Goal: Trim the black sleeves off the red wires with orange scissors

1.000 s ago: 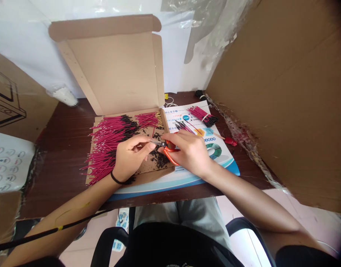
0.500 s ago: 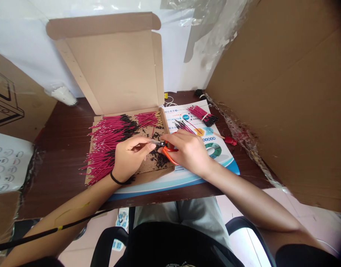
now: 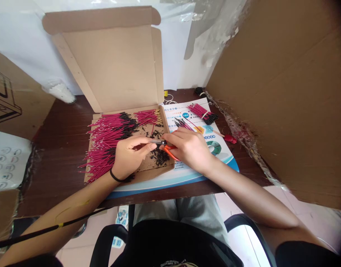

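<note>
My right hand point(image 3: 192, 150) is closed around the orange handles of small scissors point(image 3: 170, 152), whose metal blades point left. At the blade tips, the thumb and fingers of my left hand point(image 3: 128, 154) are pinched together; whatever lies between them is too small to make out. Both hands are over an open cardboard box point(image 3: 148, 167). Red wires with black ends point(image 3: 103, 139) are piled in its left side, partly behind my left hand. A smaller group of red wires with brass-coloured tips point(image 3: 146, 117) lies at the back. Black scraps point(image 3: 160, 158) are scattered beneath the scissors.
The box lid point(image 3: 111, 66) stands upright behind. To the right, a printed sheet point(image 3: 224, 159) carries loose wires point(image 3: 183, 124) and a banded wire bundle point(image 3: 202, 113). A red object point(image 3: 230, 138) lies beside it. A large cardboard panel point(image 3: 281, 104) borders the right side.
The orange handles look closer together than before, with my right fingers closed further. My left hand keeps its pinch in nearly the same place. The whole view has shifted slightly.
</note>
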`<state>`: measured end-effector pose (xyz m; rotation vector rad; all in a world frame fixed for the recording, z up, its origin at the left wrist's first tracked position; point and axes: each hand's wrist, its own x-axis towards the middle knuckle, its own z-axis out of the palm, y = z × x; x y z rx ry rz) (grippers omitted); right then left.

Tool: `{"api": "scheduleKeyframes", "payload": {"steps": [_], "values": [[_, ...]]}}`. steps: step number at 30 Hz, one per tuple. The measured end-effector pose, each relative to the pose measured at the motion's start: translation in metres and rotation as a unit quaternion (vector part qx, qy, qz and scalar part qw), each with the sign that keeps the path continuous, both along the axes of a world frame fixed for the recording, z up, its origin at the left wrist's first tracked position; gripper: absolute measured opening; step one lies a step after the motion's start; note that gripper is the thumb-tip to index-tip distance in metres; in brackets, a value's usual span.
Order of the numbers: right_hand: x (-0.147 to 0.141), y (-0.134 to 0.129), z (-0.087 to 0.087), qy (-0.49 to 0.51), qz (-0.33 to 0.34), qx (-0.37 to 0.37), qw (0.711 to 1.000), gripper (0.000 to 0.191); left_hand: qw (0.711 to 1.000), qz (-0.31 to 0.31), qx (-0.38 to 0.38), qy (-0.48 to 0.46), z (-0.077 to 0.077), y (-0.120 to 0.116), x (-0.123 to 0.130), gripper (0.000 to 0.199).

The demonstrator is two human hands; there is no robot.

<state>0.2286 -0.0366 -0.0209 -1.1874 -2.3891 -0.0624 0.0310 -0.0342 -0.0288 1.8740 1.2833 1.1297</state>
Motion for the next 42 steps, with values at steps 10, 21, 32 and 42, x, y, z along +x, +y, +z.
{"api": "scheduleKeyframes", "payload": {"steps": [10, 21, 32, 42], "values": [[-0.003, 0.0, -0.001, 0.073, -0.022, -0.03, 0.997, 0.026, 0.998, -0.019, -0.031, -0.047, 0.0, 0.0, 0.002, 0.008], [0.0, 0.001, 0.004, 0.058, 0.0, -0.014, 0.998, 0.021, 0.998, -0.008, -0.039, -0.053, -0.001, 0.0, 0.002, 0.009], [0.004, 0.002, 0.004, 0.021, 0.006, -0.017, 1.0, 0.018, 0.999, -0.013, -0.025, -0.037, -0.004, 0.0, 0.0, 0.009], [0.0, 0.001, 0.001, 0.044, -0.036, -0.022, 0.998, 0.022, 0.998, -0.012, -0.036, -0.041, 0.0, 0.001, 0.003, 0.013]]}}
